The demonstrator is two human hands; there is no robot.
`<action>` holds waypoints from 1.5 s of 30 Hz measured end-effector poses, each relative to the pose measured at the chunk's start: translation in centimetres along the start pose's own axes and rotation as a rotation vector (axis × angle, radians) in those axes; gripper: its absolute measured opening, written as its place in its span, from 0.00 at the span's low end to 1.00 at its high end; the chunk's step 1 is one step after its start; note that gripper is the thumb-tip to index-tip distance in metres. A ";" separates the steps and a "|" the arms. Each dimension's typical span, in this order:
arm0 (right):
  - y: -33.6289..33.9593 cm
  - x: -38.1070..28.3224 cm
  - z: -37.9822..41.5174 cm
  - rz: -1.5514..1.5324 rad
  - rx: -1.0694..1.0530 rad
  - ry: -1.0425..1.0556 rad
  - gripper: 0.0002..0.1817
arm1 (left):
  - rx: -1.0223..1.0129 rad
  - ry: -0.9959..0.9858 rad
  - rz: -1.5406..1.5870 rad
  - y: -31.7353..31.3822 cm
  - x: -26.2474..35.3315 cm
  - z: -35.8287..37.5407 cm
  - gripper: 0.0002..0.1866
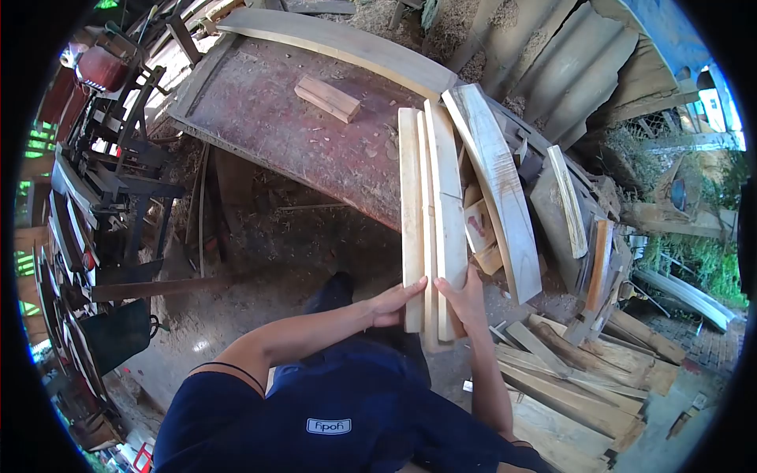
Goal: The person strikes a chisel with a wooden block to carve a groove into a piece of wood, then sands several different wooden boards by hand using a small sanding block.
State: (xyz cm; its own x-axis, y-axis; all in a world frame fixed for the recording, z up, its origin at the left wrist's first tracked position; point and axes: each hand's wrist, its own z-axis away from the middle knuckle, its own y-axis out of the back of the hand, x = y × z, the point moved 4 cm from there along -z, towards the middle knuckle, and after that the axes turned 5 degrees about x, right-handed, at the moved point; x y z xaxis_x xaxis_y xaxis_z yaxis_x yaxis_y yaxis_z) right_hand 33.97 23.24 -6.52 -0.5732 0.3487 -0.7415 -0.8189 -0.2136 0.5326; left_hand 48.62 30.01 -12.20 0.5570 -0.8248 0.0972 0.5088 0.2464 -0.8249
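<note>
Three pale wooden boards (447, 181) stand side by side on edge in front of me, their far ends over the reddish worktable (276, 118). My left hand (394, 303) grips the near end of the bundle from the left, its thumb on top. From the right, my right hand (464, 298) wraps round the same boards, thumb over the upper edge. The fingers beneath are partly hidden. Just right of the bundle, a wider curved plank (498, 189) leans apart from my hands.
A short reddish wood block (328, 98) lies on the worktable, and a long curved board (339, 49) runs along its far edge. Stacked planks (568, 378) lie on the ground at right. Metal frames and machinery (126, 173) crowd the left side.
</note>
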 end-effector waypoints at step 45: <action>18.6 11.9 -13.6 0.666 0.509 0.604 0.31 | -0.512 -0.294 0.970 -11.9 3.9 -1.6 0.11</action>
State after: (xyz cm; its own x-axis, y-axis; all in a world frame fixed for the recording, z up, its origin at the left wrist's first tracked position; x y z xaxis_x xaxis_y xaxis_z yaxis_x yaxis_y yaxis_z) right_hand 11.57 11.00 -11.02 -0.9396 -0.2450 -0.2391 -0.3021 0.2647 0.9158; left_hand 43.69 23.03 -2.94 0.7367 -0.2307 -0.6357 -0.5122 0.4234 -0.7472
